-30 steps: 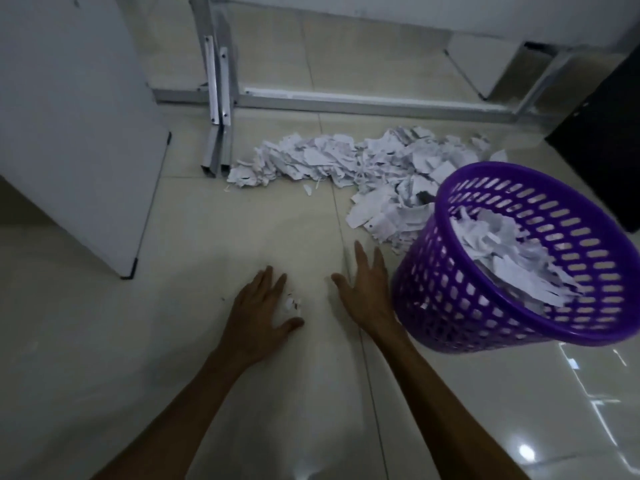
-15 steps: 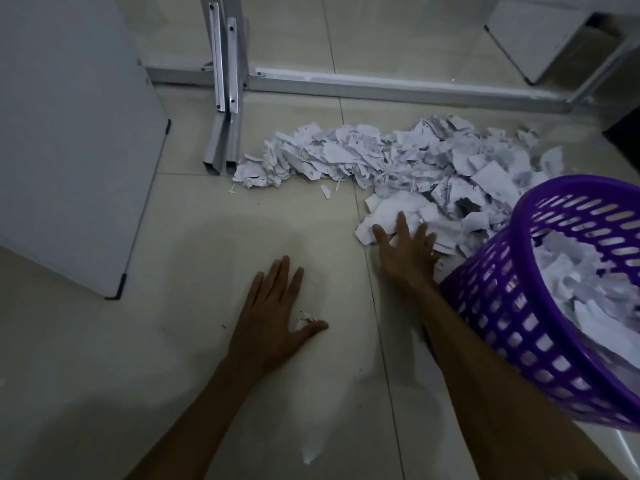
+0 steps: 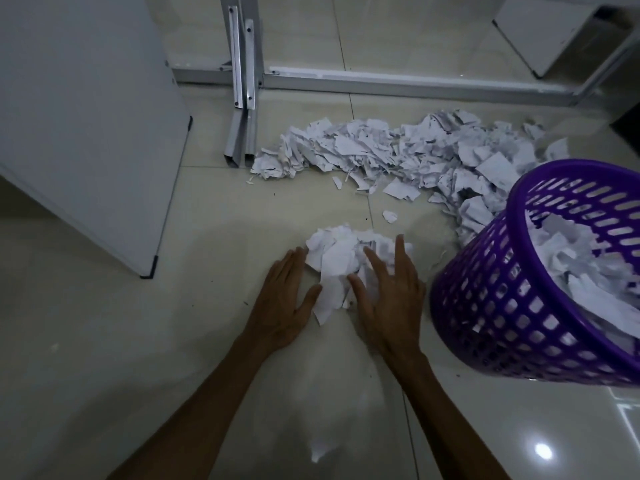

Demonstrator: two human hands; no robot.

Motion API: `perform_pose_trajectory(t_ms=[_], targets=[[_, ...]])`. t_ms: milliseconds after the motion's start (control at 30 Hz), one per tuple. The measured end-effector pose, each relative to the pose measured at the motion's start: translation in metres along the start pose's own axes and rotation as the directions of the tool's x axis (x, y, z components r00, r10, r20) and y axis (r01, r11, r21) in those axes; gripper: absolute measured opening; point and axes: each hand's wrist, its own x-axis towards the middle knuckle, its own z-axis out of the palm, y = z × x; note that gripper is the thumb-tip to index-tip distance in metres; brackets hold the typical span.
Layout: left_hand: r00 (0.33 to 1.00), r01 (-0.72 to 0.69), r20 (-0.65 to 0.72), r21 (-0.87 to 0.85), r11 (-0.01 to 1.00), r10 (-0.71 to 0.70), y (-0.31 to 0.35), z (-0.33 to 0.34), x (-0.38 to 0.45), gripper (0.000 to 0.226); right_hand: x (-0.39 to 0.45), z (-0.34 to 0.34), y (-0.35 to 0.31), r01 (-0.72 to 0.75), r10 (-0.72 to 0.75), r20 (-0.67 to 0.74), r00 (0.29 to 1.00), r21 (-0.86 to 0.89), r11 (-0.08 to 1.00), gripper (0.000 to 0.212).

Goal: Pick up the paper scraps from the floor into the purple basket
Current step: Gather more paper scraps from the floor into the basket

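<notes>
Pale shiny floor tiles fill the head view, and a bright spot of light shines on them at the bottom right. A white board leans at the left, with a dark cap on its low corner. Grey metal frame bars stand at the top and run across the floor behind the paper.

A big pile of paper scraps lies on the floor in front of the long bar. It starts by the foot of the frame and goes all the way to the purple basket. A few loose bits lie just below it on the tile.

The purple basket sits at the right, tipped so its open top faces the person. It has lots of little holes in its wall. White scraps are already inside it.

A small heap of scraps lies near the person, just left of the basket. The left hand lies flat on the floor, fingers straight and close together, touching the left side of the small heap. The right hand rests on the right side of the heap with its fingers spread wide. Neither hand is gripping any paper. Both bare arms reach in from the bottom.
</notes>
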Motion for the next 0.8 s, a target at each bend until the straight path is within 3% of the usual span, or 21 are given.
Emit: perform_pose_trajectory(t_ms=[67,133,233,400,567,700,800], targets=[[0.993,0.110,-0.018,-0.160,0.981,-0.114,0.005,-0.003,0.001,0.072,0.009,-0.005,0.008,-0.063,0.061,0.042,0.997,0.047,0.997,0.079],[0.973,0.207,-0.036,-0.302,0.931,-0.228,0.012,-0.006,0.007,0.064,0.021,-0.006,0.013,-0.184,0.161,0.202,0.966,0.100,0.978,0.096],[0.968,0.198,-0.095,-0.280,0.939,-0.232,0.015,-0.006,0.017,0.065,0.034,0.003,0.008,-0.170,0.139,0.405,0.904,0.042,0.985,0.108],[0.975,0.179,-0.102,-0.183,0.967,-0.200,0.018,-0.011,0.019,0.059,0.042,0.023,-0.010,-0.047,0.041,0.486,0.873,0.001,0.999,0.094],[0.984,0.123,-0.117,-0.108,0.986,-0.135,0.003,-0.007,0.019,0.059,0.036,0.039,-0.012,-0.008,-0.048,0.341,0.939,0.161,0.987,0.073],[0.991,0.076,-0.107,-0.094,0.993,-0.086,0.001,-0.005,0.019,0.051,0.030,0.040,-0.025,0.102,-0.152,0.094,0.984,0.403,0.910,0.025],[0.986,0.106,-0.102,-0.224,0.969,-0.132,0.008,-0.012,0.026,0.039,0.030,0.030,-0.030,0.029,-0.072,0.074,0.995,0.464,0.885,0.027]])
